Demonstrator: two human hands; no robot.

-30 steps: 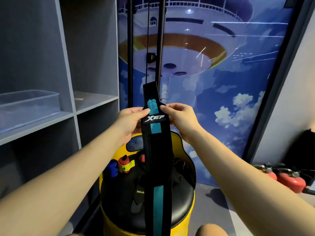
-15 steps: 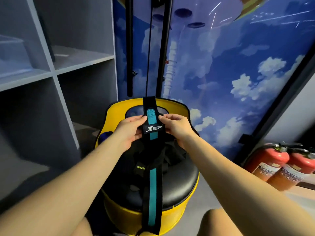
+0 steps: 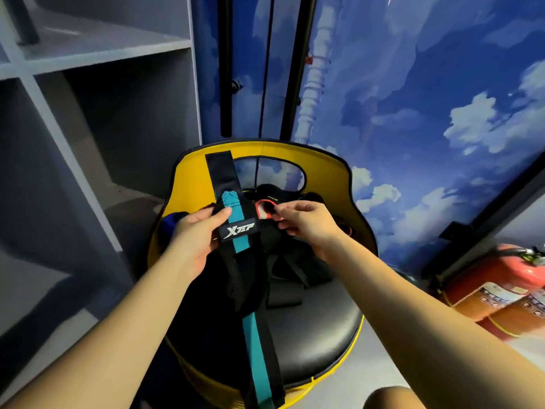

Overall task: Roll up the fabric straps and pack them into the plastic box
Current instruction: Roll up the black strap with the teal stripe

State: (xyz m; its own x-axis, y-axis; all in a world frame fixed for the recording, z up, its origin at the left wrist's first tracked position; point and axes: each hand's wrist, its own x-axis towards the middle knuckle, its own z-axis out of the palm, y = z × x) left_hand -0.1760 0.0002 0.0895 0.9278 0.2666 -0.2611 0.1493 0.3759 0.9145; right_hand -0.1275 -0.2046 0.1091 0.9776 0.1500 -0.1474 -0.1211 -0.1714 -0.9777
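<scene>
A long black fabric strap with a teal centre stripe and a white-lettered logo patch [image 3: 236, 231] runs from the upper middle of the frame down to the bottom edge. The left hand [image 3: 196, 231] grips it just beside the logo patch, thumb pressed across the front of the strap and fingers curled behind. The right hand [image 3: 306, 221], right of centre, is apart from that strap; its thumb and fingers pinch the edge of a small red and white fabric piece [image 3: 263, 210] lying among other black straps [image 3: 283, 270]. These sit on the black padded seat of a yellow round-backed chair [image 3: 318, 349] in the middle of the frame. Grey open shelving [image 3: 97, 54] fills the left side. Two red fire extinguishers [image 3: 498, 290] lie at the lower right, below a blue sky mural [image 3: 427, 98].
</scene>
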